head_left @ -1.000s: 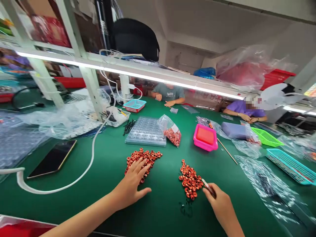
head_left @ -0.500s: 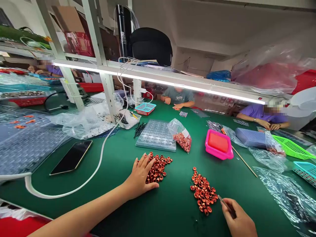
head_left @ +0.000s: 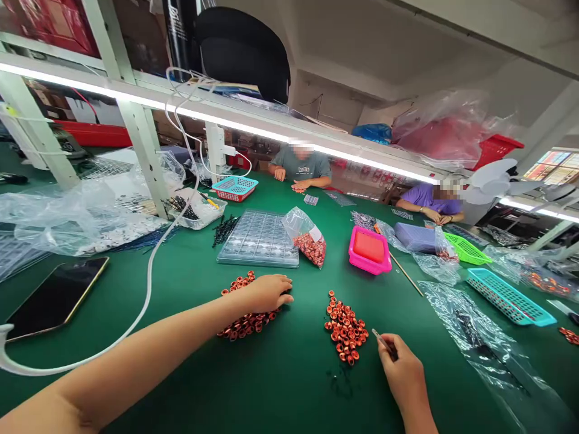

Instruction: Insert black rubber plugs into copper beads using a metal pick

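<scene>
My left hand point(head_left: 270, 293) reaches over the left heap of small copper-coloured ring-like cups point(head_left: 246, 325), at its right edge. Its fingers are stretched out and the thumb stands apart. The wrist and forearm cover the middle of that heap. My right hand point(head_left: 401, 363) is closed around a pair of tweezers point(head_left: 382, 340), whose tip points at the right heap of the same cups point(head_left: 344, 325). A small gap separates the tip from the cups. Behind the left heap lies a clear compartment tray point(head_left: 260, 238), with a plastic bag of reddish pieces point(head_left: 311, 246) against its right side.
A phone point(head_left: 56, 295) and a white cable point(head_left: 147, 283) lie on the left. To the right are a pink basket with a red block point(head_left: 371, 246), a thin stick point(head_left: 407, 274), a plastic bag point(head_left: 484, 343) and a blue basket point(head_left: 511, 298). Two people sit across the table.
My left hand has moved from the left heap's left side across to its right edge. The tweezers stay beside the right heap. The camera view has turned to the right.
</scene>
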Tool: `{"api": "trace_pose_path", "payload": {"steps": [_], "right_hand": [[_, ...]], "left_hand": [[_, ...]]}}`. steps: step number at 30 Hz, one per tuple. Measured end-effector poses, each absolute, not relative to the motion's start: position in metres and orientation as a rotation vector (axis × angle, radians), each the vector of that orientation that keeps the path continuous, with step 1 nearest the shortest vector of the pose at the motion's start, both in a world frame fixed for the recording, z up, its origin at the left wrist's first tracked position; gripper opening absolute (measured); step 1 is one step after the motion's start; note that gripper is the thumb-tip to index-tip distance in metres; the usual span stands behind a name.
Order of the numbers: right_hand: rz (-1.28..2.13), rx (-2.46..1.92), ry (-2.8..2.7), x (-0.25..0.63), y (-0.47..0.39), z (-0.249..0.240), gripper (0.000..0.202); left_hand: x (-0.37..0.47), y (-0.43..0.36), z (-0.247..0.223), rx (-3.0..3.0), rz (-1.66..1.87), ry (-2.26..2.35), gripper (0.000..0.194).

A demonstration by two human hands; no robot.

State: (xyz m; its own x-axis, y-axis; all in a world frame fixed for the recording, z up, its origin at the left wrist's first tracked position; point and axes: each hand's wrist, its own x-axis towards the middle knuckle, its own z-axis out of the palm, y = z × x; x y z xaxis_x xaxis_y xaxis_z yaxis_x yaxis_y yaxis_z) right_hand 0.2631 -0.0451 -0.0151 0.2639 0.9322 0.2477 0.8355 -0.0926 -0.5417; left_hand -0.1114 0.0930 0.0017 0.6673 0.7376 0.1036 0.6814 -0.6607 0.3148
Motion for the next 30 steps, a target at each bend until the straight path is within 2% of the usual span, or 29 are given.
{"api": "trace_pose_path", "payload": {"steps": [2, 8, 14, 19, 24, 30], "right_hand": [[0.219, -1.947, -1.593, 0.263, -0.046, -0.015, 0.033], [0.268, -1.914, -1.596, 0.267, -0.046, -0.017, 0.036], [0.263, -1.967, -1.584, 0.271, -0.044, -0.020, 0.034], [0.228, -1.914, -1.519, 0.263, -0.046, -0.010, 0.034], [0.175, -1.964, -1.471, 0.261, -0.048, -0.005, 0.039], [0.160, -1.978, -1.459, 0.264, -0.052, -0.008, 0.037]], "left_hand": [[-0.121, 0.079, 0.002, 2.642, 0.346, 1.138, 0.030], [-0.120, 0.038, -0.003, 2.714, 0.328, 1.090, 0.050], [-0.117, 0.032, -0.010, 2.739, 0.310, 1.223, 0.037], [-0.110, 0.011, 0.004, 2.698, 0.378, 1.244, 0.038], [-0.060, 0.010, 0.008, 2.603, 0.464, 1.096, 0.030], [-0.011, 0.021, -0.009, 2.430, 0.587, 1.107, 0.019]]}}
